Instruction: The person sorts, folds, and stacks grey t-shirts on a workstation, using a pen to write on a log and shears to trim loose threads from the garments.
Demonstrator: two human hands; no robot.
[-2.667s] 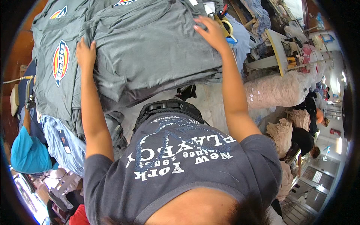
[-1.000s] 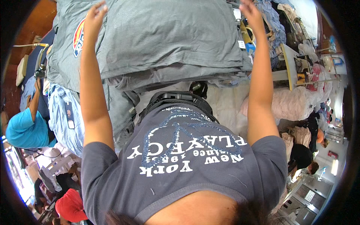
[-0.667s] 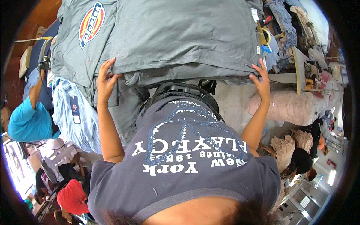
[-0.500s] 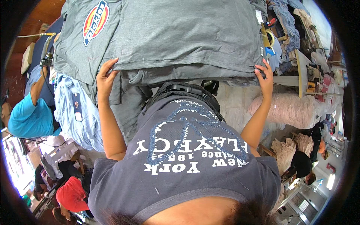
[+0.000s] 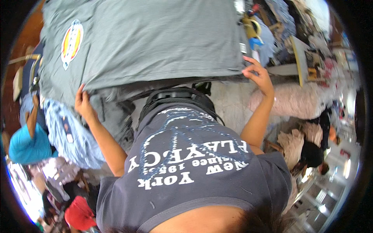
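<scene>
A grey T-shirt (image 5: 167, 42) lies spread over a pile of grey garments, its hem stretched straight across in front of me. At the hem's left corner my left hand (image 5: 85, 105) pinches the cloth between thumb and fingers. My right hand (image 5: 260, 79) is at the right corner, thumb and a finger closed on the hem edge, the other fingers lifted. A small white label (image 5: 243, 47) shows on the right side edge. Farther left is an oval emblem (image 5: 72, 44) in red, yellow and blue on grey cloth; whether this is the same shirt, I cannot tell.
Light blue shirts (image 5: 72, 136) with a tag hang at the left, beside a co-worker in a blue top (image 5: 31, 144). A yellow tape roll (image 5: 254, 28) sits past the right edge. A plastic-wrapped pink bundle (image 5: 289, 100) lies at the right; another person in red (image 5: 80, 213) is lower left.
The view has shifted, moving the scene left and tilting it. The hem's left end is now lower, and it looks straighter between my hands, which still hold its two corners.
</scene>
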